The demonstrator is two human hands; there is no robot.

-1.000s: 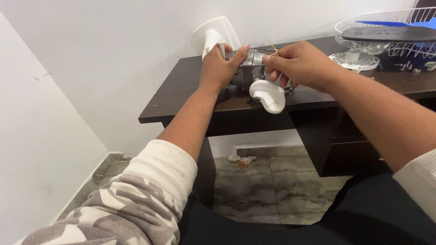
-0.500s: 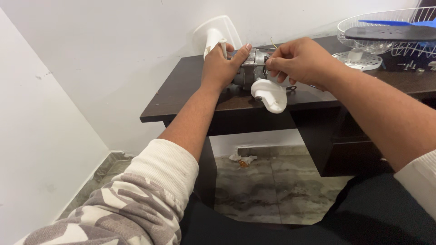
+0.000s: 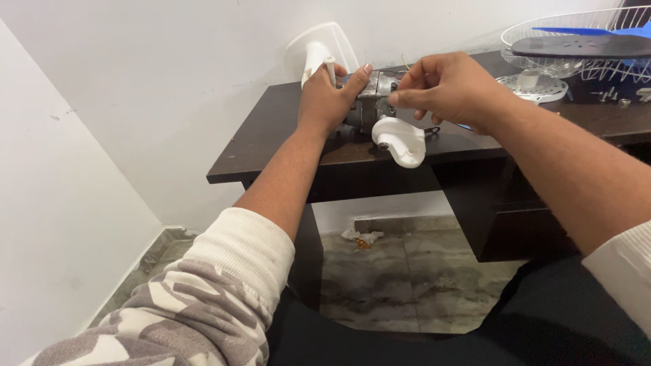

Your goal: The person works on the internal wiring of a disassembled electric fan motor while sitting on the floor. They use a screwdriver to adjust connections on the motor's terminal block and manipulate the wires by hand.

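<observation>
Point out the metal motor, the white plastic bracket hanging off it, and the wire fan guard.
metal motor (image 3: 374, 102), head view, on its grey casing.
white plastic bracket (image 3: 401, 140), head view, on its rounded body.
wire fan guard (image 3: 542, 30), head view, on its left rim wires.

Both arms reach forward from the lower corners of the frame toward the upper middle. The left hand (image 3: 330, 102) has its back to the camera, thumb stretched out to the right, fingers wrapped around something. The right hand (image 3: 447, 88) is just to its right, fingers bent, with the fingertips (image 3: 400, 98) pinched together. The sleeves are pushed up on both forearms.
</observation>
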